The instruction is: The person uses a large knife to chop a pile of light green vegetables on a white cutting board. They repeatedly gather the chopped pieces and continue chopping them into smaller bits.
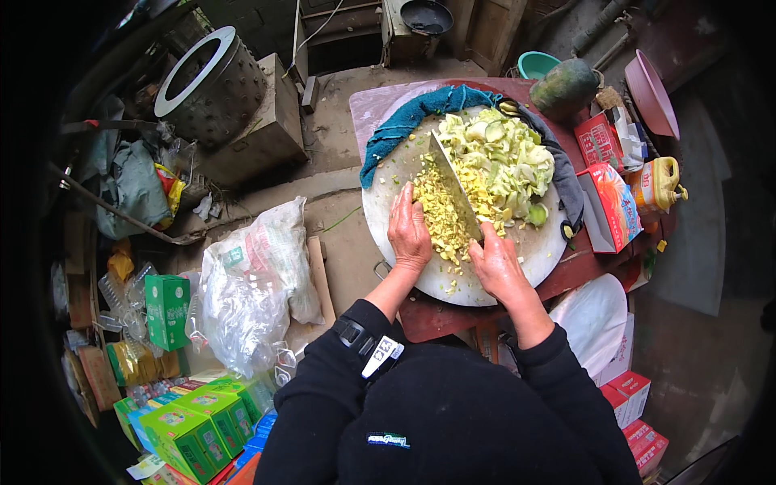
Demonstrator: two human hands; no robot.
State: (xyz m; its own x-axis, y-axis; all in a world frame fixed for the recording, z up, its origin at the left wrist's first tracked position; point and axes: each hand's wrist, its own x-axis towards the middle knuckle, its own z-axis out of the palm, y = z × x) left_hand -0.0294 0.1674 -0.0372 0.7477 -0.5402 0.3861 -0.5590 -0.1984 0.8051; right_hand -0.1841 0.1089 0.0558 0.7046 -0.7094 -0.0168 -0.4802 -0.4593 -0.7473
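A large round chopping board (388, 236) lies on a dark red table, with a teal towel (394, 124) and a dark cloth (561, 163) around its far and right rim. My right hand (498, 264) is closed on the handle of a cleaver (453, 185), whose blade points away from me. Left of the blade lies finely chopped yellow-green vegetable (445, 212); my left hand (409, 233) rests at its left edge, fingers extended, holding nothing. Beyond and right of the blade are coarser pieces and a heap of sliced pale green vegetable (512, 160).
On the table's right side are a large green gourd (564, 89), an opened red-and-white box (615, 209) and a yellow-capped jug (658, 185). A pink basin (652, 94) stands beyond. At left are a woven sack (297, 260), green cartons (194, 424) and a perforated metal drum (224, 91).
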